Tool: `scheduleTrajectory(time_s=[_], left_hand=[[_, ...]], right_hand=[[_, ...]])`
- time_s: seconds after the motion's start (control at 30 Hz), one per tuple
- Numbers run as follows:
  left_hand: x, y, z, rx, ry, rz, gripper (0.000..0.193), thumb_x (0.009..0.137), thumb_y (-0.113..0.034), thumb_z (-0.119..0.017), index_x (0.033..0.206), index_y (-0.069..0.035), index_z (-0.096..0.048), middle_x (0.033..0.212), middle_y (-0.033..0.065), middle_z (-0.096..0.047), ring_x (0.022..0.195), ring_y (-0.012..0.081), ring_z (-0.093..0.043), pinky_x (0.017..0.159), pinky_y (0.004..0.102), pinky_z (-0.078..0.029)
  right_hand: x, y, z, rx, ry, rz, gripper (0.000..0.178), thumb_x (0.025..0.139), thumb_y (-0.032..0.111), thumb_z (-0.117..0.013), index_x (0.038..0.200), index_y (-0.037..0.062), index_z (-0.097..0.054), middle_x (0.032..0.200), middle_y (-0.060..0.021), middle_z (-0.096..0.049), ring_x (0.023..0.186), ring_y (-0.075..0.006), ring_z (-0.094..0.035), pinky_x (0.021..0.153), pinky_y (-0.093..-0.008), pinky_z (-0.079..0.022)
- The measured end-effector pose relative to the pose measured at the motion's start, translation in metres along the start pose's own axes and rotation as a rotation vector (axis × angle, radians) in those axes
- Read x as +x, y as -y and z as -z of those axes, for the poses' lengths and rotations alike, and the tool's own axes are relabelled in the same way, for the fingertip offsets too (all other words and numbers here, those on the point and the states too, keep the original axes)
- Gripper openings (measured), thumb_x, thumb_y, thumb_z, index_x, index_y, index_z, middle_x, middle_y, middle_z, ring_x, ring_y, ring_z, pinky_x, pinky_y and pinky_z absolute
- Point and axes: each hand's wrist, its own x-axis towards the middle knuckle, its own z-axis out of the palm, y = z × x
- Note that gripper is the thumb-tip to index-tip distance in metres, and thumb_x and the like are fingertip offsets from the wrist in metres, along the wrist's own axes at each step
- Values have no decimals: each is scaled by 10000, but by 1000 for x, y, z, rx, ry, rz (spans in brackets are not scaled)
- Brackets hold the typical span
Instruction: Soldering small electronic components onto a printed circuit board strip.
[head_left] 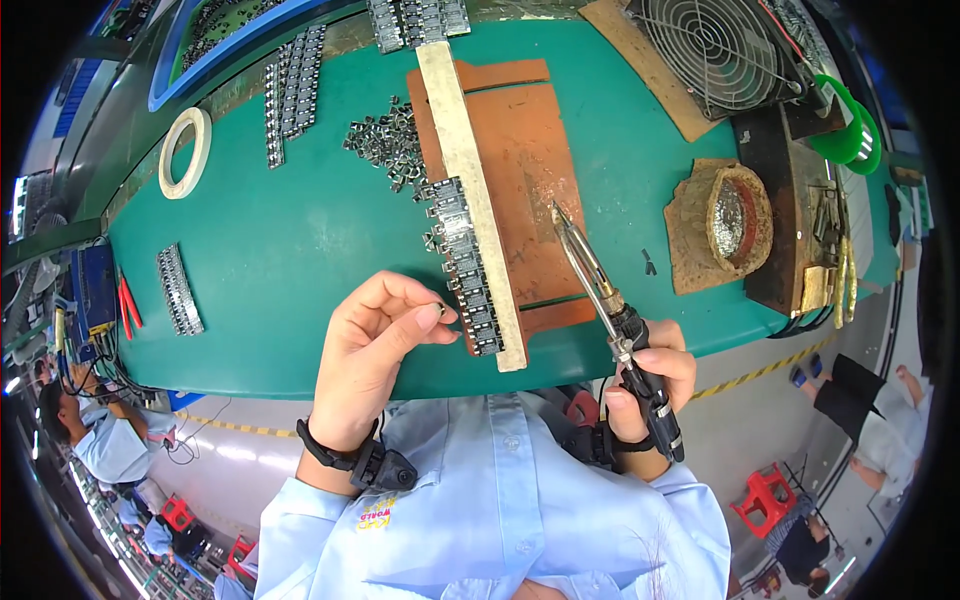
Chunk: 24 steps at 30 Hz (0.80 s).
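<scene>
My right hand (660, 370) is wrapped round the black handle of a soldering iron (590, 262). Its tip points away from me, over a brown board (520, 150). Between the thumb and fingertips of my left hand (375, 335) is a small metal part (441, 309), mostly hidden. That hand is just left of a strip of small black circuit boards (468, 270). The strip lies along a pale wooden bar (474, 200), with small metal pieces sticking out at its left edge. Beyond my left hand is a pile of small metal parts (388, 145).
On the green table (260, 250) are a tape roll (185, 153), more board strips (296, 90), and a short strip (179, 290). A solder-smeared round pot (730, 218), a wooden box (785, 250) and a fan (710, 50) stand at right. A blue tray (170, 75) borders the far left.
</scene>
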Motion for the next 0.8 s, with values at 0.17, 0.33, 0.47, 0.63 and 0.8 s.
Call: scheduleTrajectory(time_s=[0.17,0.33,0.47,0.63,0.8], left_hand=[[4,2,-1,9,6,5,77,853,-55,-546,919,-16,-535,856,53,-605,755,109,-576,710,231,-459],[7,0,-6,40,-11,9,80,848,-72,-545,895,-21,-507,807,48,-577,728,114,-577,691,236,-468],[8,-1,-7,25,12,16,73,846,-59,-545,893,-22,-502,795,38,-577,736,109,-574,699,217,-453],[7,-4,-6,-1,27,18,69,846,-60,-547,882,-23,-501,800,38,-577,740,101,-570,706,210,-447],[7,-6,-9,-11,40,32,69,844,-62,-550,876,-23,-503,801,34,-576,744,95,-567,710,211,-446]], right_hand=[[-2,1,0,13,2,-17,407,645,124,-758,980,52,-539,785,-93,-517,670,-177,-514,590,-286,-410],[-3,5,5,70,56,-34,403,649,151,-758,973,48,-542,753,-86,-504,630,-171,-478,550,-292,-382],[-4,10,8,70,96,-9,403,652,175,-757,967,44,-544,699,-70,-489,579,-164,-439,504,-292,-340],[0,16,7,39,158,39,388,650,185,-757,945,41,-551,636,-50,-469,528,-160,-404,469,-291,-297],[1,17,6,21,178,41,377,646,188,-759,927,41,-555,623,-45,-466,513,-161,-397,462,-291,-292]])
